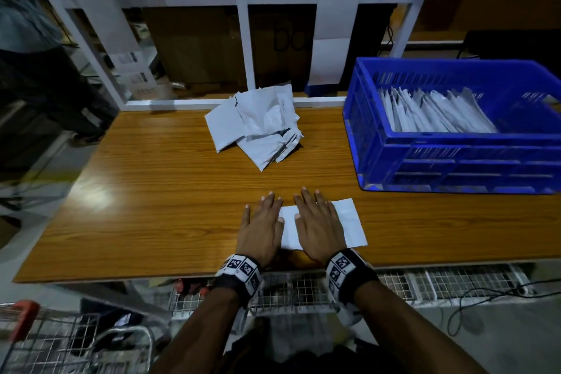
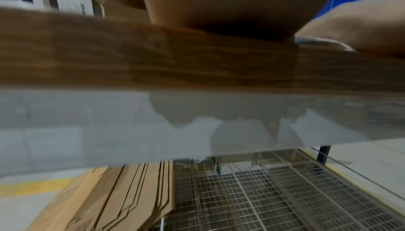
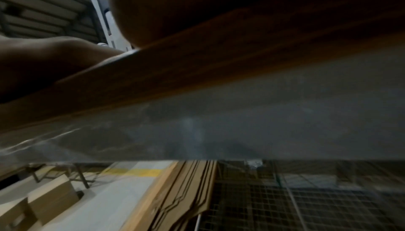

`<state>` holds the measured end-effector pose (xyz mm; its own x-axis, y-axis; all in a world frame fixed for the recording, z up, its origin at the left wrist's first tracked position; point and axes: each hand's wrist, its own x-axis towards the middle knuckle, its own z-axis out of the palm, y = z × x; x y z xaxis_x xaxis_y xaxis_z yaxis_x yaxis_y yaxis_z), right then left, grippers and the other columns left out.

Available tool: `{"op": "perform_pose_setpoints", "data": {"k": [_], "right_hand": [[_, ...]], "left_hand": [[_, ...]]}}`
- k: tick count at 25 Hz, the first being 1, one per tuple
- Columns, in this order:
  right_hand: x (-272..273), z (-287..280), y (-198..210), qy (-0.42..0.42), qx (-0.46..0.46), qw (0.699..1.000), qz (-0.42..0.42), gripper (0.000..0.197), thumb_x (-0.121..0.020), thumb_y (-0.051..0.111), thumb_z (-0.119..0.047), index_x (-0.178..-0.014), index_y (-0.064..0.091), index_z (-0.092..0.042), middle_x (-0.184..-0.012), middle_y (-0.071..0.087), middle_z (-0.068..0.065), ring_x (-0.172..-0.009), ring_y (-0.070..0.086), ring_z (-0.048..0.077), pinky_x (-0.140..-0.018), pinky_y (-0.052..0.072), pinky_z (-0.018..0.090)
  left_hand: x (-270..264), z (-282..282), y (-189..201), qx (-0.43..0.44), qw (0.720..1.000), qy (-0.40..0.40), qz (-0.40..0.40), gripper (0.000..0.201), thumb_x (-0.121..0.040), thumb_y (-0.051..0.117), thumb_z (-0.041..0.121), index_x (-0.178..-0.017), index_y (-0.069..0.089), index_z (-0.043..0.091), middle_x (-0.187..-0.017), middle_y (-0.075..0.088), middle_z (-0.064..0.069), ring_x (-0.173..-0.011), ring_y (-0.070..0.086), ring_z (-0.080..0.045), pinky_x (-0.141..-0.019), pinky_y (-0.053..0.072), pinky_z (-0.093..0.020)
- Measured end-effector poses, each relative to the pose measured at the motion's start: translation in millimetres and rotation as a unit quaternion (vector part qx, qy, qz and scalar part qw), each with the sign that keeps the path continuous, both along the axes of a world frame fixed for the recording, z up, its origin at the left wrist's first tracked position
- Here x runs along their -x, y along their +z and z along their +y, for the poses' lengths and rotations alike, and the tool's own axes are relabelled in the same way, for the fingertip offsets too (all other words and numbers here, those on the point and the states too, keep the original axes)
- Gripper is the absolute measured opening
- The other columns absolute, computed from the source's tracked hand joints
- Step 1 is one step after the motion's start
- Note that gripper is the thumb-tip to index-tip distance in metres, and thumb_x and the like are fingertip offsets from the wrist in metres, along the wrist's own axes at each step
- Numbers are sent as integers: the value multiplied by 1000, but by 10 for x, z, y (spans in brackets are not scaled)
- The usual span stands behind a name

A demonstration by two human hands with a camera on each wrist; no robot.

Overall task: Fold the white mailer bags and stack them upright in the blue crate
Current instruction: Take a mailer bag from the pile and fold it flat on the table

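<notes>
A white mailer bag (image 1: 349, 222) lies flat on the wooden table (image 1: 151, 191) near its front edge. My left hand (image 1: 262, 226) lies flat with straight fingers, its thumb side on the bag's left edge. My right hand (image 1: 318, 226) presses flat on the bag's middle. A loose pile of white mailer bags (image 1: 258, 127) sits at the back of the table. The blue crate (image 1: 455, 158) stands at the right and holds several folded bags (image 1: 434, 112) upright. In the wrist views only the heels of my left hand (image 2: 230, 6) and right hand (image 3: 197, 6) show.
A white frame (image 1: 243, 24) with hanging paper strips rises behind the table. Cardboard boxes stand behind it. A wire-mesh rack (image 1: 303, 288) lies under the front edge, with flat cardboard (image 2: 114, 196) on the floor. A wire cart (image 1: 60, 340) is at lower left.
</notes>
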<state>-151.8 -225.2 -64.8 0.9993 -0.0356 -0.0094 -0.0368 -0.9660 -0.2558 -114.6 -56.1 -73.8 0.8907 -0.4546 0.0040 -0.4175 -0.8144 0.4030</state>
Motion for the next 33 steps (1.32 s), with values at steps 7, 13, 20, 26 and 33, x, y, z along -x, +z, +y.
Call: {"op": "perform_pose_setpoints", "data": {"k": [7, 13, 20, 26, 33], "right_hand": [[95, -560, -93, -59, 72, 995, 26, 70, -97, -2, -47, -160, 18, -24, -167, 10, -4, -154, 11, 22, -124, 9, 49], [2, -792, 100, -79, 53, 990, 103, 57, -106, 23, -44, -159, 14, -27, -168, 10, -5, -153, 12, 23, -121, 15, 51], [-101, -443, 323, 41, -57, 993, 91, 73, -91, 56, -61, -151, 37, -23, -145, 47, 3, -133, 43, 27, -107, 38, 43], [-139, -476, 504, 23, -37, 983, 180, 82, -69, 63, -75, -131, 59, -22, -130, 56, 7, -126, 46, 31, -96, 33, 43], [153, -578, 982, -44, -74, 994, 66, 29, -83, 67, -55, -97, 57, -32, -100, 61, -9, -105, 56, 18, -82, 26, 37]], "left_hand": [[26, -13, 81, -26, 1000, -1, 0, 58, -105, 13, 41, -160, 21, 23, -168, 12, 2, -155, 7, -15, -125, 0, -47], [21, -5, 178, -85, 996, -17, -13, 51, -108, 22, 38, -156, 25, 21, -164, 26, -3, -152, 20, -23, -121, 18, -53], [-220, -36, 343, -99, 993, -52, -26, 49, -102, 48, 49, -143, 36, 26, -129, 56, -3, -120, 52, -27, -95, 41, -45], [-503, -42, 437, -133, 981, -129, 65, 67, -86, 63, 67, -138, 52, 26, -121, 56, -9, -119, 50, -32, -91, 40, -41], [-573, -214, 903, 28, 979, -203, 0, 30, -87, 72, 45, -101, 66, 19, -101, 63, -3, -96, 59, -26, -72, 41, -36]]}}
